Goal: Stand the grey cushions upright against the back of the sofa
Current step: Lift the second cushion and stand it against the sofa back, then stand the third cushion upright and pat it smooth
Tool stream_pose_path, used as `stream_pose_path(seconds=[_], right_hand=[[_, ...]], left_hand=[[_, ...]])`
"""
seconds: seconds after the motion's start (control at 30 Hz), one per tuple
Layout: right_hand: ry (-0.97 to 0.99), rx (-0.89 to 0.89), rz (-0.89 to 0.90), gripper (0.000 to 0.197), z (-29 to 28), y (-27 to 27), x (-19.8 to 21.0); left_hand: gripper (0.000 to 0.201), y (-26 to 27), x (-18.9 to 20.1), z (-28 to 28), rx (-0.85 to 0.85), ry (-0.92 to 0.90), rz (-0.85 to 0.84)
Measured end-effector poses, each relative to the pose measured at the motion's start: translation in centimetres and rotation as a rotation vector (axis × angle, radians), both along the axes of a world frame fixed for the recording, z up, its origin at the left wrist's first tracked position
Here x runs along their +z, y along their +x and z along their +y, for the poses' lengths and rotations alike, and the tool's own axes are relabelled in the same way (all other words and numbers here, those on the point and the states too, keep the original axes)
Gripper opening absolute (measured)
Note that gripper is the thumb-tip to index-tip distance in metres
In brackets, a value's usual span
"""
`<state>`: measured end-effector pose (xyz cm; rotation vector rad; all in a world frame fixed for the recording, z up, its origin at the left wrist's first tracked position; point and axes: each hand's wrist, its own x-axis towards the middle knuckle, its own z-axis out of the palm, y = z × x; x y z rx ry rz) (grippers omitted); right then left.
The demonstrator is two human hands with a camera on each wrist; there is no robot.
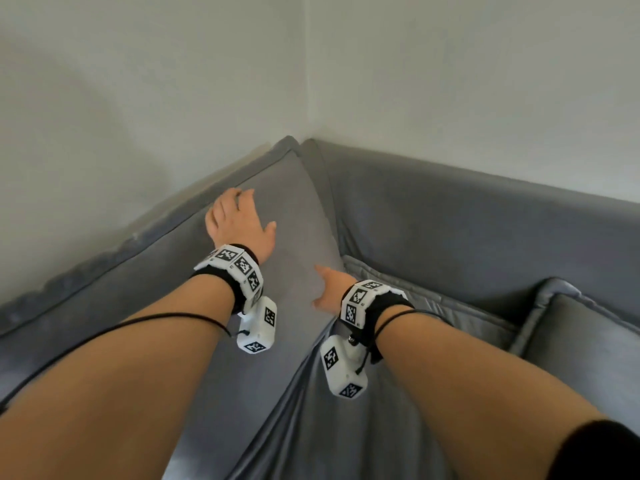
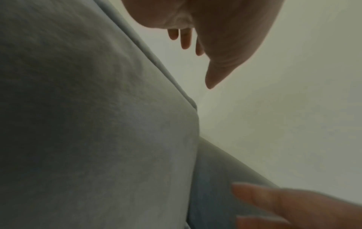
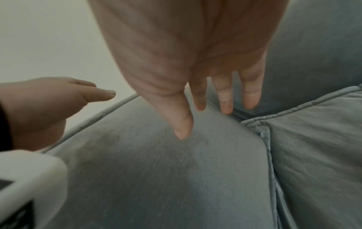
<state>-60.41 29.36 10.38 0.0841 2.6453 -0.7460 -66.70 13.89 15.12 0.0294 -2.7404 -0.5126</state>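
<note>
Grey cushion (image 1: 284, 216) standing upright in the sofa (image 1: 467, 220) corner, with left hand (image 1: 239, 223) and right hand (image 1: 332, 285) spread flat on its face, fingers straight, gripping nothing.

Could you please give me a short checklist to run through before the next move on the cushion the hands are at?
1. Left hand on the cushion: ok, it lies flat on the cushion's face near the top edge, fingers straight.
2. Right hand at the cushion's right side: ok, fingers straight, no grip taken.
3. Cushion upright against the sofa back: cannot tell; it leans into the corner, but how steeply is unclear.
4. Cushion's top edge clear of the wall: cannot tell.
5. Other cushion at right still to stand up: not ok, it looks to be lying low on the seat.
</note>
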Motion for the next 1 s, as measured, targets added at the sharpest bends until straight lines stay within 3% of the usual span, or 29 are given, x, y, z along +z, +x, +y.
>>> stream_pose_path(seconds=[0.27, 0.5, 0.73, 1.0], right_hand=[[-0.006, -0.166, 0.065, 0.052, 6.4, 2.1, 0.4], [0.047, -0.527, 0.045, 0.055, 19.3, 7.9, -1.2], [0.034, -0.850, 0.018, 0.052, 33.1, 18.7, -3.8], [-0.030, -1.196, -0.127, 0.049, 47.6, 37.1, -10.2]], left_hand=[[0.062, 2.1, -0.4, 10.1, -0.172, 0.083, -0.132], [0.058, 6.4, -1.7, 22.8, -0.424, 0.053, -0.240], [0.056, 15.3, -4.7, 36.7, -0.682, -0.039, -0.323], [0.055, 29.9, -12.4, 52.1, -0.929, -0.211, -0.469]])
